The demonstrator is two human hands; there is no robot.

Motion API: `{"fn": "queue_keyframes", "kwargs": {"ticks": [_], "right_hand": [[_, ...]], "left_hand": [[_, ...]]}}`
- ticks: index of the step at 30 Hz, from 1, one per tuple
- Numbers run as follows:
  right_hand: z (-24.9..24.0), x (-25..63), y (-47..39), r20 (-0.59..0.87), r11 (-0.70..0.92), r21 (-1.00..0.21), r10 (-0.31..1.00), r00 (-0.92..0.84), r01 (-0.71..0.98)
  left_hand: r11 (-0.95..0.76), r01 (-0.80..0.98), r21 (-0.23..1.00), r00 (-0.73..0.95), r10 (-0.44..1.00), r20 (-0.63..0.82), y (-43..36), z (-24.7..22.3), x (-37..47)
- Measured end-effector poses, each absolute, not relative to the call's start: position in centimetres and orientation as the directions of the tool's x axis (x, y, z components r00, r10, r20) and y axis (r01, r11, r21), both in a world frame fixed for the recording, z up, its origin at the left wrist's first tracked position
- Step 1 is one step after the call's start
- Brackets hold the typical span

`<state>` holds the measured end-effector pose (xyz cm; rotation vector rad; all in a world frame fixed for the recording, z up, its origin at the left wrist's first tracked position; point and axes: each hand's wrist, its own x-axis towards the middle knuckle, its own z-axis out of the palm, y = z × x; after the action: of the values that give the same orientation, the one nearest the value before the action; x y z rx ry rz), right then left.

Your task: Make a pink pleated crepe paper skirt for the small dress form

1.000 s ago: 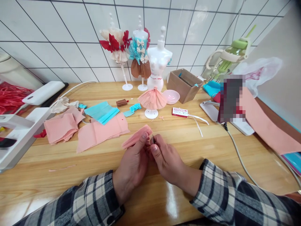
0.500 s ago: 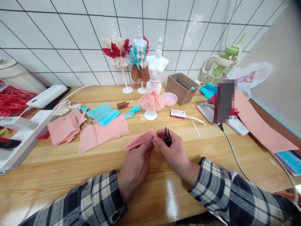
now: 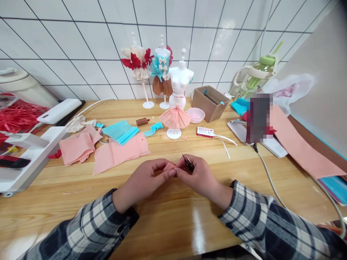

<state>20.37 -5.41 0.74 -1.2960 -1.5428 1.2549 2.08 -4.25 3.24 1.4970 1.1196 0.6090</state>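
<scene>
My left hand is closed, pinching a folded piece of pink crepe paper, most of it hidden by the fingers. Its thumb and fingertips meet those of my right hand. That hand is closed around small dark scissors, whose pointed blades stick up to the left. Just beyond both hands stands a white dress-form mannequin, its torso bare and a pleated pink paper skirt around its stand.
Pink paper sheets and a turquoise sheet lie to the left. Two dressed mannequins stand behind. A pink bowl, a cardboard box and a red-and-white packet are right of centre. A cable crosses the right side.
My left hand has turned palm-down over the pink paper, covering most of it. The scissors now tilt left instead of pointing straight up, and both hands sit slightly lower.
</scene>
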Motion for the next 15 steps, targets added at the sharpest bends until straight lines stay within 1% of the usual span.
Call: {"fn": "queue_keyframes", "kwargs": {"ticks": [3,6,8,11,13,15], "right_hand": [[0.8,20.5,-5.3,-0.042,0.004,-0.971,0.981,-0.188,0.238],[0.6,20.7,-5.3,-0.022,0.021,-0.971,0.984,-0.175,0.240],[0.4,20.9,-5.5,0.018,0.053,-0.977,0.985,-0.171,0.205],[0.1,20.9,-5.9,0.058,0.085,-0.987,0.980,-0.192,0.138],[0.2,20.8,-6.1,0.068,0.108,-0.980,0.970,-0.235,0.166],[0.5,20.7,-6.3,0.093,0.165,-0.957,0.955,-0.283,0.240]], "left_hand": [[-0.005,0.395,0.919,0.363,0.919,-0.151,-4.3,3.1,2.5],[0.039,0.341,0.939,0.325,0.933,-0.156,-4.2,3.1,2.5],[0.100,0.249,0.963,0.291,0.941,-0.173,-4.2,2.9,2.7],[0.217,0.049,0.975,0.195,0.955,-0.222,-4.5,2.2,3.1],[0.262,-0.077,0.962,0.152,0.957,-0.248,-4.7,1.7,3.4],[0.271,-0.159,0.949,0.157,0.956,-0.247,-4.9,1.3,3.6]]}}
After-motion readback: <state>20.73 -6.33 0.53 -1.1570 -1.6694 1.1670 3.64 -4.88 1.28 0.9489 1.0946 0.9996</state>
